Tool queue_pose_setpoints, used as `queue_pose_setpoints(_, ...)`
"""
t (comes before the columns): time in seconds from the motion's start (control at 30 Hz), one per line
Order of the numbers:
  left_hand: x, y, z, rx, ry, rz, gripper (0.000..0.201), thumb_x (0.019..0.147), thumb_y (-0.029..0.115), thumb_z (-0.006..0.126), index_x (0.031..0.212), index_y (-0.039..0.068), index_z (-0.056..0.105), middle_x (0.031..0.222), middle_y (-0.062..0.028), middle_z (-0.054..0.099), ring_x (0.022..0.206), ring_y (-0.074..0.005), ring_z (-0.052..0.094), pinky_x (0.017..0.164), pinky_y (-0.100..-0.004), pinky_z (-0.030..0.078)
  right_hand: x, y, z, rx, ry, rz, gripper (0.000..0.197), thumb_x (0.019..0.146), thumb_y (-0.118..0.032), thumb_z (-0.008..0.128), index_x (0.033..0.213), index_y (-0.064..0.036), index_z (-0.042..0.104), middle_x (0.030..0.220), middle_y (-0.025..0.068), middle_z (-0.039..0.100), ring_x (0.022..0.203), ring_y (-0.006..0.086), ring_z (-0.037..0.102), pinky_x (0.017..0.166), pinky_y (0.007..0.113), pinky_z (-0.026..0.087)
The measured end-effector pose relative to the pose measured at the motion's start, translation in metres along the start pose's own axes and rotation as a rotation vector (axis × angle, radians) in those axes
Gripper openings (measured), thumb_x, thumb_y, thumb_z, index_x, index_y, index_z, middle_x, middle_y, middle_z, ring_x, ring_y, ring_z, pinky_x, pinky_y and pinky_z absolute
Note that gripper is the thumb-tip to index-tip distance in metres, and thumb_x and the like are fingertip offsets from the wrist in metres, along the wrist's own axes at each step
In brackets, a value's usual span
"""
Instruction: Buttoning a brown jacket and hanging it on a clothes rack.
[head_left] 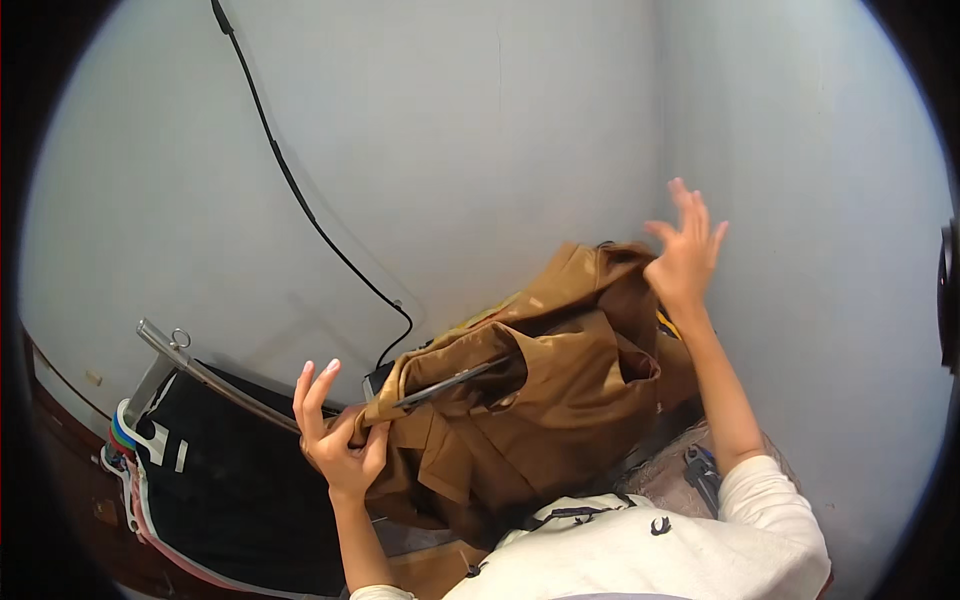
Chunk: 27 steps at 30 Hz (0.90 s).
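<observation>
A brown garment [560, 380] is draped in folds over a metal rail, and the exact kind of clothing is hard to make out. At its left end, my left hand [340, 445] pinches the fabric's edge between thumb and forefinger, with other fingers raised. A stretch of grey rod [455, 382] shows through the garment's opening. Higher up on the right, my right hand [685, 258] is open with fingers spread, close to the garment's far right end and holding nothing. Whether that hand touches the cloth is unclear.
Left of my left hand, the metal rail [215, 378] continues past black cloth [235, 480] and several plastic hangers [128, 435]. A black cable [295, 195] runs down the grey wall [500, 130]. Beside my right elbow lies a dark object [703, 478] on patterned fabric.
</observation>
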<state>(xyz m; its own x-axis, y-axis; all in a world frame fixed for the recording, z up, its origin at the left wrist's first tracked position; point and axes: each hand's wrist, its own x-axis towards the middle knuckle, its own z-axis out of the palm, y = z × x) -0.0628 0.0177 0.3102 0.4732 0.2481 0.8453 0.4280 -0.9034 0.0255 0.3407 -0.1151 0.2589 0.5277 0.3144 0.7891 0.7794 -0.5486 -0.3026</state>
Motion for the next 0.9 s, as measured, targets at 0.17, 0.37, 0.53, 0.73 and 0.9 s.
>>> queue_pose_setpoints(0.17, 0.006, -0.013, -0.025, 0.037, 0.036, -0.076, 0.019, 0.064, 0.001, 0.074, 0.067, -0.006, 0.057, 0.141, -0.0181, 0.052, 0.139, -0.0393, 0.039, 0.112, -0.0475, 0.031, -0.039, -0.026, 0.010, 0.136, -0.311, -0.015, 0.023, 0.062, 0.001, 0.074, 0.081, -0.0122, 0.068, 0.148, 0.0027, 0.041, 0.142, 0.0321, 0.034, 0.116, 0.067, 0.015)
queue_pose_setpoints(0.37, 0.039, -0.021, -0.012, 0.003, -0.046, 0.100, 0.014, 0.060, 0.004, 0.071, 0.067, -0.004, 0.063, 0.137, -0.0165, 0.055, 0.135, -0.0395, 0.044, 0.108, -0.0479, 0.037, 0.064, -0.005, -0.018, 0.119, 0.361, -0.007, 0.018, 0.065, -0.007, 0.079, 0.076, -0.0148, 0.068, 0.132, -0.0017, 0.053, 0.125, 0.0251, 0.048, 0.112, 0.066, 0.027)
queue_pose_setpoints(0.53, 0.051, -0.033, -0.032, 0.054, -0.008, 0.068, 0.026, 0.066, 0.003, 0.076, 0.066, -0.009, 0.053, 0.141, -0.0221, 0.050, 0.138, -0.0423, 0.040, 0.113, -0.0506, 0.031, 0.097, 0.004, -0.031, 0.281, -0.211, -0.331, 0.016, 0.062, -0.012, 0.080, 0.067, -0.0096, 0.065, 0.132, 0.0008, 0.055, 0.129, 0.0238, 0.047, 0.111, 0.059, 0.029)
queue_pose_setpoints(0.73, 0.058, -0.028, -0.016, 0.056, 0.004, 0.001, 0.025, 0.066, 0.000, 0.077, 0.066, -0.008, 0.054, 0.140, -0.0199, 0.053, 0.137, -0.0406, 0.042, 0.112, -0.0478, 0.033, 0.111, 0.012, -0.036, 0.555, -0.145, -0.239, 0.016, 0.061, -0.016, 0.081, 0.066, -0.0120, 0.066, 0.129, -0.0023, 0.055, 0.131, 0.0232, 0.045, 0.113, 0.063, 0.022)
queue_pose_setpoints(0.9, 0.058, -0.025, 0.004, 0.078, 0.031, -0.064, 0.024, 0.069, 0.001, 0.078, 0.066, -0.008, 0.056, 0.141, -0.0153, 0.053, 0.137, -0.0363, 0.043, 0.109, -0.0424, 0.036, 0.028, -0.008, -0.023, -0.020, -0.226, -0.039, 0.017, 0.062, -0.011, 0.077, 0.079, -0.0105, 0.072, 0.138, 0.0040, 0.050, 0.140, 0.0259, 0.035, 0.114, 0.071, 0.014)
